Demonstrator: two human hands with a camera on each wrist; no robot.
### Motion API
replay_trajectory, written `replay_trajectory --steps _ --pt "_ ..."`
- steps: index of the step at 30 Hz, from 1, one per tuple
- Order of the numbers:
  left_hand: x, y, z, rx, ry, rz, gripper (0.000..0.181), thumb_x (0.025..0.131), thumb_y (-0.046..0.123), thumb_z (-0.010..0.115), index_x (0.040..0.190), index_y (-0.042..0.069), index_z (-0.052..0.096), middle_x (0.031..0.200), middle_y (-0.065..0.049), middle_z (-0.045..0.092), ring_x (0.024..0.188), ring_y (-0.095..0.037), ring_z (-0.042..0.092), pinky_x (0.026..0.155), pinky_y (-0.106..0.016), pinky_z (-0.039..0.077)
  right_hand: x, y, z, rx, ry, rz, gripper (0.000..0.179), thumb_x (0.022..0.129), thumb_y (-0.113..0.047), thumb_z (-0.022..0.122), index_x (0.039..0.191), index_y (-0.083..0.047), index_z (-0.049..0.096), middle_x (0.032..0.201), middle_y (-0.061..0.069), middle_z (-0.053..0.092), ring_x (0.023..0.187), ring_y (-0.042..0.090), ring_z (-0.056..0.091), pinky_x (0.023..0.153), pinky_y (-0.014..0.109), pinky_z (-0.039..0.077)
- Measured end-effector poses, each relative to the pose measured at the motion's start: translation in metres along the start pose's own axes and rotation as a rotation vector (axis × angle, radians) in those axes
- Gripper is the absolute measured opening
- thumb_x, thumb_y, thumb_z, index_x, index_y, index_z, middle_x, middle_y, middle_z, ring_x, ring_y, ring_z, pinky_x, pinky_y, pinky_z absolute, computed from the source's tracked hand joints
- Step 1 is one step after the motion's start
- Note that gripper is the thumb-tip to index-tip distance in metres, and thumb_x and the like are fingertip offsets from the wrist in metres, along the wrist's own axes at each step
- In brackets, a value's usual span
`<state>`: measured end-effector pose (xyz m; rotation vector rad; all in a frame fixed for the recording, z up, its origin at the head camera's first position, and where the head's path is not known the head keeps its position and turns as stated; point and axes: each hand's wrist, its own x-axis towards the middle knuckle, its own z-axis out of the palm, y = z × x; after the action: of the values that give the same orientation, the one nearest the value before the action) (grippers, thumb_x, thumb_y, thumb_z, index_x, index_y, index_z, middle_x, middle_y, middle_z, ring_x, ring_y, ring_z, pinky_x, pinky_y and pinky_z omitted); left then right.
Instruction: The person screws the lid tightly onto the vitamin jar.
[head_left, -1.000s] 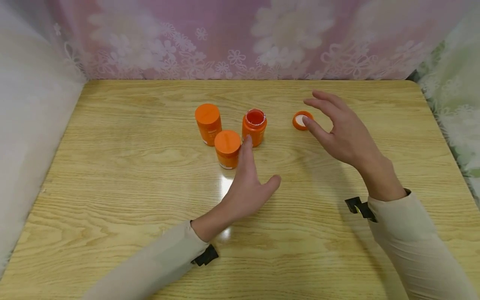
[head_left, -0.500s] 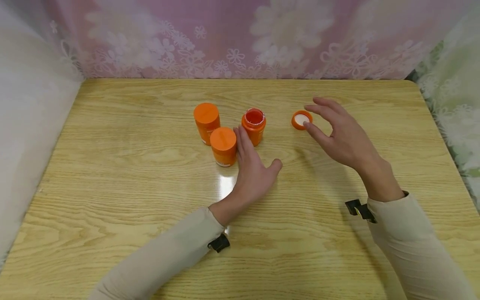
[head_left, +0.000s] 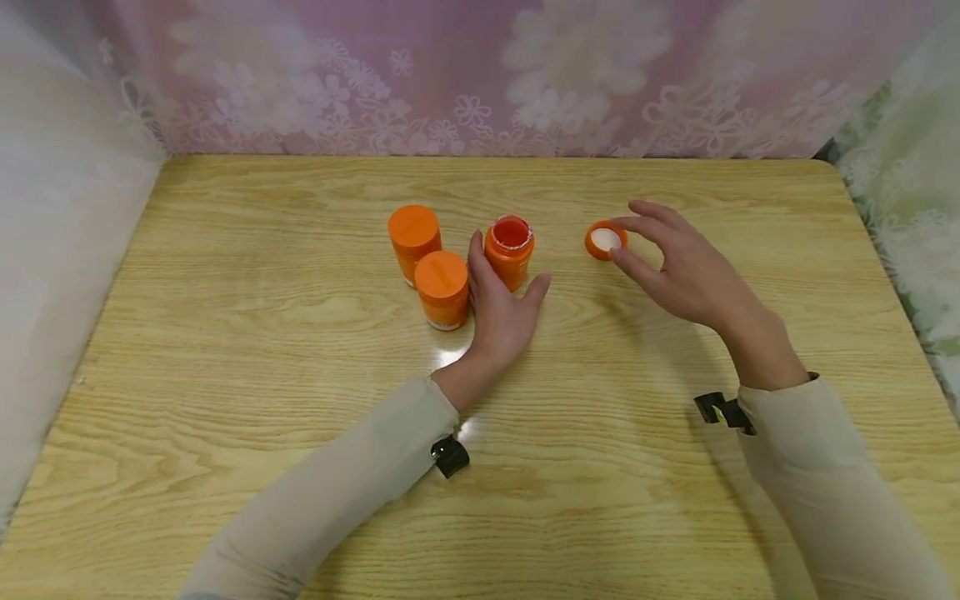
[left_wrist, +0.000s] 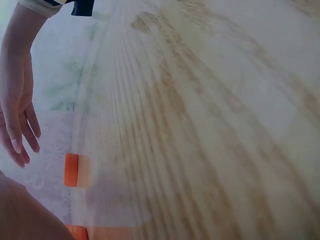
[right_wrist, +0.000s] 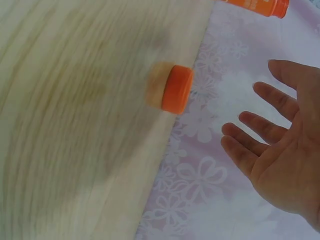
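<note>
An uncapped orange jar [head_left: 508, 260] stands upright at mid-table, its rim edged with white scraps. My left hand [head_left: 504, 321] is at its near left side, straight fingers between this jar and a capped orange jar [head_left: 442, 292], thumb spread to the right and apart from it. The left wrist view shows only part of this hand [left_wrist: 27, 215]. To the right, an orange lid [head_left: 606, 240] lies with its white inside up. My right hand [head_left: 693, 271] hovers by the lid with relaxed fingers; the right wrist view shows the hand [right_wrist: 287, 142] apart from the lid [right_wrist: 178, 90].
A second capped orange jar [head_left: 414, 237] stands behind the first, to the left. All rest on a wood-grain table [head_left: 225, 350]. A pink floral curtain [head_left: 450, 75] hangs along the back edge, with pale cloth [head_left: 60, 208] at the left.
My left hand has moved forward, its fingers sliding in between the jars. The near capped jar has shifted slightly left and back. My right hand has dipped a little toward the lid.
</note>
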<state>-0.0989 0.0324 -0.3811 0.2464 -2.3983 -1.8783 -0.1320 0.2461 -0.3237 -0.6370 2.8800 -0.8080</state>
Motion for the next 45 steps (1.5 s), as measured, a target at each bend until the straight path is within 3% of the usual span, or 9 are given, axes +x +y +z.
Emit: replay_trajectory --steps 5,9,13,20,28,34,45 --pt "0.005 -0.001 0.001 -0.040 0.056 0.043 0.076 0.087 0.014 0.071 0.145 0.011 0.022 0.140 -0.010 0.034 0.130 -0.020 0.034 0.111 -0.028 0.023 0.003 0.008 0.001 0.015 -0.055 0.023 0.049 0.099 -0.035 0.052 0.137 -0.006 0.049 0.152 0.017 0.026 0.138 0.038 0.023 0.101 0.064 0.027" --pt "0.008 -0.002 -0.002 -0.052 0.045 0.048 0.065 0.088 0.012 0.070 0.139 0.011 0.030 0.133 -0.010 0.039 0.124 -0.019 0.041 0.107 -0.024 0.028 0.006 0.013 0.004 0.028 -0.082 0.032 0.048 0.098 -0.033 0.053 0.136 -0.004 0.051 0.150 0.019 0.027 0.137 0.040 0.025 0.101 0.063 0.028" --pt "0.009 -0.002 -0.006 -0.043 0.003 0.035 0.064 0.088 0.013 0.070 0.138 0.013 0.030 0.133 -0.009 0.040 0.123 -0.017 0.043 0.107 -0.023 0.029 0.008 0.017 0.004 0.031 -0.091 0.042 0.048 0.098 -0.034 0.053 0.136 -0.004 0.051 0.150 0.019 0.028 0.137 0.039 0.024 0.102 0.063 0.027" --pt "0.012 0.002 -0.011 -0.025 -0.077 0.065 0.062 0.087 0.009 0.071 0.136 0.010 0.033 0.132 -0.006 0.045 0.123 -0.015 0.044 0.106 -0.021 0.030 0.011 0.024 0.002 0.037 -0.125 0.064 0.051 0.098 -0.036 0.053 0.137 -0.004 0.049 0.151 0.020 0.024 0.139 0.039 0.021 0.103 0.063 0.024" --pt "0.015 0.001 -0.022 0.007 -0.241 0.110 0.062 0.087 0.009 0.071 0.137 0.010 0.036 0.132 -0.003 0.049 0.121 -0.012 0.045 0.106 -0.022 0.029 0.019 0.032 0.004 0.020 -0.240 0.118 0.069 0.091 -0.038 0.065 0.144 -0.003 0.038 0.154 0.023 0.014 0.140 0.041 0.013 0.106 0.064 0.019" --pt "0.018 -0.001 -0.030 0.039 -0.369 0.135 0.062 0.087 0.012 0.071 0.138 0.012 0.037 0.130 -0.001 0.052 0.118 -0.010 0.047 0.105 -0.020 0.029 0.025 0.037 0.007 -0.049 -0.249 0.123 0.073 0.087 -0.035 0.070 0.144 -0.004 0.038 0.150 0.027 0.021 0.139 0.044 0.014 0.106 0.064 0.017" --pt "0.021 0.002 -0.037 0.094 -0.455 0.111 0.063 0.084 0.010 0.075 0.139 0.010 0.043 0.130 0.000 0.053 0.119 -0.009 0.047 0.104 -0.018 0.031 0.039 0.033 0.008 -0.152 -0.270 0.138 0.068 0.088 -0.037 0.068 0.142 -0.007 0.040 0.138 0.024 0.039 0.120 0.047 0.035 0.093 0.063 0.034"
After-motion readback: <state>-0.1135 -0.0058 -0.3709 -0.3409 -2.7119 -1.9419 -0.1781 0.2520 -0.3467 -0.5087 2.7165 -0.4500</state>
